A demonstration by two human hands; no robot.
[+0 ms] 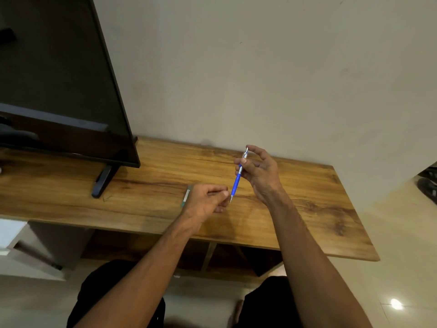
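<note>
A blue and silver mechanical pencil is held tip-down above the wooden table. My right hand grips its upper silver part, with a finger near the top button. My left hand hovers just left of the pencil's tip, thumb and forefinger pressed together right at the point; whether they pinch something thin I cannot tell. A small flat green and white case lies on the table, partly hidden behind my left hand.
A black flat-screen TV stands on its foot at the table's left. A plain wall runs along the back. The table's right end drops off to the floor. My knees are below the front edge.
</note>
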